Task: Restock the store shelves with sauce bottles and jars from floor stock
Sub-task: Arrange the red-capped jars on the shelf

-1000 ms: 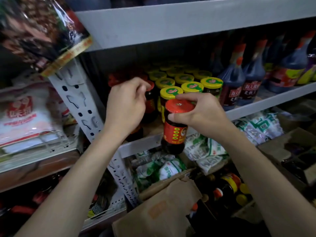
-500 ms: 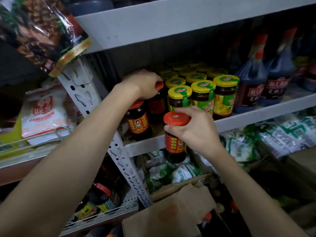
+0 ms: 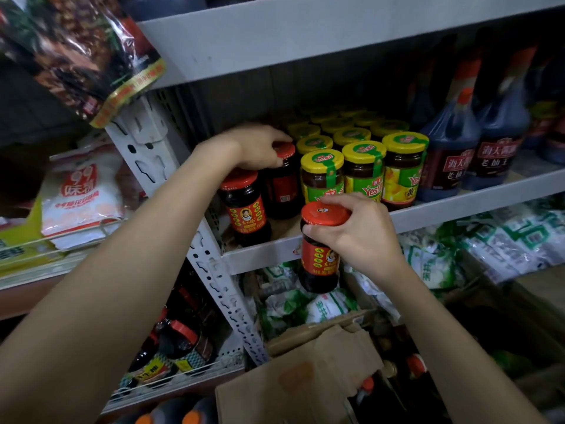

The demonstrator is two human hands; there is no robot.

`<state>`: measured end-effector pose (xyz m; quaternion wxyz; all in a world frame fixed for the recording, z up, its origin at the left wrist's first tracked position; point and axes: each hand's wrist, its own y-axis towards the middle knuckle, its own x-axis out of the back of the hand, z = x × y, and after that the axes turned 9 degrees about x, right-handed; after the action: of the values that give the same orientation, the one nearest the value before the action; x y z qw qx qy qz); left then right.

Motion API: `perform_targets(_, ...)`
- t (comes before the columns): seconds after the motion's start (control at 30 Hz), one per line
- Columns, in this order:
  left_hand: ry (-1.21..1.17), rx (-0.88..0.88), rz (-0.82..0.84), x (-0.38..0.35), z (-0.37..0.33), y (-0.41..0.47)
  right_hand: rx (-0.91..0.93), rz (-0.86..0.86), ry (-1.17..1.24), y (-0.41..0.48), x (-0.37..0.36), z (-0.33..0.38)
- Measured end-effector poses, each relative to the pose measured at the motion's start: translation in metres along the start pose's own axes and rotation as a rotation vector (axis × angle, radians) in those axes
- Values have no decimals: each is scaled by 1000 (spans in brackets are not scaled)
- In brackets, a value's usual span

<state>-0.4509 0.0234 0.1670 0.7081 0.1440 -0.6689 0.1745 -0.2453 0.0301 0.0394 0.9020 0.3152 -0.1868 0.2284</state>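
Red-lidded glass jar of dark sauce [image 3: 319, 258] with a red label is hanging in the right hand [image 3: 360, 237], out in front of the lip of the grey metal shelf [image 3: 458, 206], its body below the board (so not on the shelf yet). Fingers and thumb are wrapped round the lid and neck, and the jar hangs upright with nothing under it.

Left hand [image 3: 260, 146] is reaching deeper into the shelf, fingers curled over the red cap of a second dark jar [image 3: 282, 182] standing on the board. Just in front of that one, near the white perforated upright [image 3: 214, 270], stands a third red-capped jar [image 3: 246, 209] with its label facing out.

Right beside those are rows of yellow-lidded jars with green labels [image 3: 363, 169], packed several deep, and further right some big dark soy sauce bottles [image 3: 449, 154] with red labels.

Under the shelf there's a pile of white-and-green plastic packets [image 3: 428, 261], and down at the bottom an open brown cardboard box [image 3: 305, 377] with its flaps up. Off to the left, a white bag with red print [image 3: 82, 194] lies on a neighbouring shelf.
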Motion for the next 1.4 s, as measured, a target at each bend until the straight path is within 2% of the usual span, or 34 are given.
perform_targets(0.2, 60, 82, -111, 1, -1, 5, 17, -27, -2, 1, 2, 3)
perform_targets(0.37, -53, -57, 43, 8, 3, -2, 13, -8, 9, 0, 2, 1)
perform_targets(0.47, -26, -60, 23, 7, 2, 1, 15, 0, 15, -1, 1, -1)
perform_targets(0.6, -26, 23, -39, 6, -2, 6, 22, 18, -6, -3, 0, -3)
perform_targets(0.77, -89, -68, 74, 6, 4, 2, 22, 36, -3, -4, -3, -4)
perform_targets(0.93, -51, 11, -38, 6, -1, 7, 29, 34, -19, -5, -5, -2)
perform_targets(1.1, -120, -64, 50, 6, 7, 1, 31, 30, -24, -5, -4, -2)
perform_targets(1.4, -70, -51, -21, 2, 6, 1, 20, 47, -33, -7, -4, -1)
